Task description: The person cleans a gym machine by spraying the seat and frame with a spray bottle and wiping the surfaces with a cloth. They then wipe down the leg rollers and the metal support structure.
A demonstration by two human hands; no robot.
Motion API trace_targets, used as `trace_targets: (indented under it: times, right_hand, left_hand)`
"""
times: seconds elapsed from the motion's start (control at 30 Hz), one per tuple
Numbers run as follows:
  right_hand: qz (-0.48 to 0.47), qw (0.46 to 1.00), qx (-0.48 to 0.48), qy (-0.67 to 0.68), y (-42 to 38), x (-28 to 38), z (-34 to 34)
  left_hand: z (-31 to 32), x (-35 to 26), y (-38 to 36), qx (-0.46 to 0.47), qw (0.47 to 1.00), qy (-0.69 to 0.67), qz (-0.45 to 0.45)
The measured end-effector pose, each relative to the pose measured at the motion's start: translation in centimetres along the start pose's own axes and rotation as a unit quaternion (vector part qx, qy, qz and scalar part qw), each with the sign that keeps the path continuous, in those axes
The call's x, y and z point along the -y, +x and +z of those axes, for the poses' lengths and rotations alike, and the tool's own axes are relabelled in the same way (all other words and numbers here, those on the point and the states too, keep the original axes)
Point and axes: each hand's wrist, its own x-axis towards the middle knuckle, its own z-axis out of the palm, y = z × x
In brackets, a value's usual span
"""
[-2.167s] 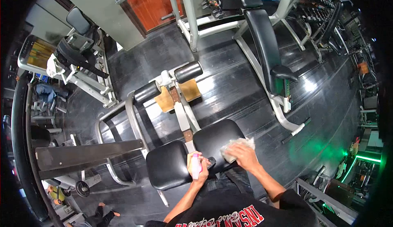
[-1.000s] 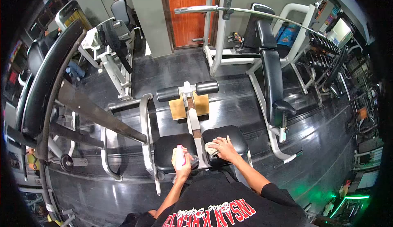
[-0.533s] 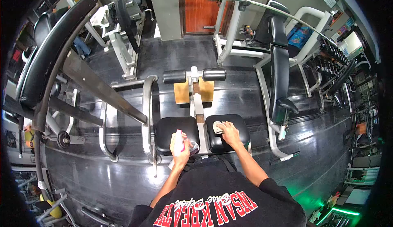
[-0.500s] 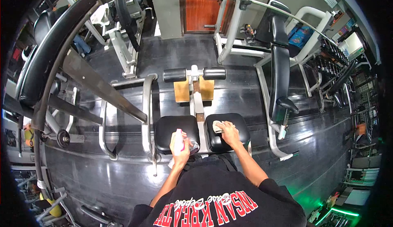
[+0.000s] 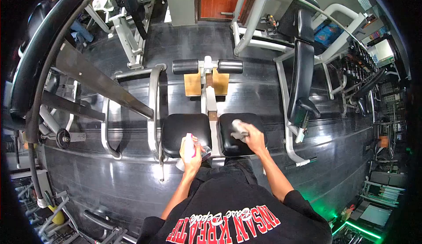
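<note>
The right hand [image 5: 255, 138] has shifted its crumpled pale cloth [image 5: 239, 130] from near the inner edge of the right seat [image 5: 232, 148] toward the middle, fingers bunched around it. The left hand [image 5: 191, 157] grips a pink-and-white spray bottle [image 5: 189, 144] over the near edge of the left seat [image 5: 184, 127].

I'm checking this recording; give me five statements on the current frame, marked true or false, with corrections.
1. The left hand holds a spray bottle. True.
2. The right hand is empty. False: the right hand holds a cloth.
3. Two black seat pads are side by side. True.
4. The door is blue. False: the door is orange-red.
5. The black shirt bears lettering. True.
</note>
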Motion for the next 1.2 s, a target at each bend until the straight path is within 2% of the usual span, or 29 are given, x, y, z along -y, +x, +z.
trace_targets:
  times: [0.03, 0.1, 0.17, 0.2, 0.3, 0.33, 0.4, 0.43, 0.5, 0.57, 0.63, 0.7, 0.73, 0.8, 0.83, 0.9, 1.03, 1.13, 1.2]
  right_hand:
    - [0.009, 0.999, -0.048, -0.016, 0.9, -0.2, 0.0]
    - [0.074, 0.993, -0.043, -0.080, 1.3, -0.2, 1.2]
    - [0.021, 0.987, 0.021, -0.160, 0.6, 0.1, 2.9]
    - [0.023, 0.989, 0.031, -0.143, 0.0, 1.7, 2.9]
    - [-0.078, 0.989, 0.080, -0.100, -2.7, 3.1, 3.4]
    - [-0.075, 0.989, 0.079, -0.101, -3.6, 3.0, 3.2]
    - [-0.146, 0.978, 0.124, -0.081, -4.7, 1.9, 1.7]
    - [-0.122, 0.974, 0.142, -0.127, -5.0, 0.6, 0.9]
    - [-0.073, 0.983, 0.097, -0.134, -4.7, -1.9, -0.9]
    - [0.029, 0.988, 0.031, -0.146, -3.7, -3.8, -1.3]
    - [0.075, 0.988, -0.024, -0.133, -2.5, -2.8, -1.3]
    - [0.065, 0.991, -0.010, -0.115, -1.9, -0.8, 0.9]
    - [-0.015, 0.994, -0.035, -0.102, -1.9, -0.1, 2.7]
    - [-0.070, 0.990, 0.000, -0.119, -1.7, 3.4, 5.2]
    - [-0.135, 0.985, 0.018, -0.107, -1.4, 4.3, 6.4]
    - [-0.176, 0.974, 0.110, -0.095, -1.4, 7.1, 7.1]
    - [-0.212, 0.966, 0.103, -0.106, -1.0, 5.8, 7.6]
    - [-0.302, 0.933, 0.097, -0.170, -1.4, 4.2, 5.9]
    - [-0.321, 0.925, 0.111, -0.170, -2.0, 3.4, 4.9]
  left_hand:
    - [0.2, 0.1, 0.1, 0.002, 1.000, 0.008, -0.004]
    - [0.2, 0.4, -0.1, 0.006, 1.000, 0.019, -0.014]
    - [0.1, 0.8, -0.1, 0.061, 0.997, 0.050, 0.001]
    - [0.2, 1.0, -0.2, 0.060, 0.997, 0.045, 0.002]
    - [0.8, 0.7, -0.3, 0.037, 0.999, 0.030, -0.025]
    - [0.8, 0.9, -0.3, 0.039, 0.998, 0.029, -0.026]
    - [0.7, 1.2, -0.1, 0.054, 0.997, 0.053, 0.000]
    - [0.8, 0.8, 0.0, 0.053, 0.997, 0.053, 0.001]
    - [0.7, 0.1, 0.0, 0.035, 0.999, 0.015, -0.018]
    - [0.2, -0.1, 0.0, 0.033, 0.999, 0.017, -0.009]
    - [0.0, -0.4, -0.1, 0.033, 0.999, 0.015, 0.000]
    - [-0.2, -0.6, -0.3, 0.022, 1.000, -0.008, -0.009]
    - [-0.4, -0.8, -0.4, 0.018, 1.000, -0.010, -0.004]
    - [-0.7, -1.1, -0.6, 0.014, 1.000, 0.011, 0.016]
    - [-0.7, -1.3, -0.8, 0.005, 1.000, 0.010, 0.022]
    - [-1.0, -1.8, -1.4, -0.024, 1.000, 0.006, 0.015]
    - [-2.0, -1.6, -2.8, -0.061, 0.997, 0.018, 0.043]
    - [-2.9, -1.3, -4.0, -0.072, 0.994, 0.018, 0.085]
    - [-3.2, -1.1, -5.1, -0.089, 0.991, 0.020, 0.096]
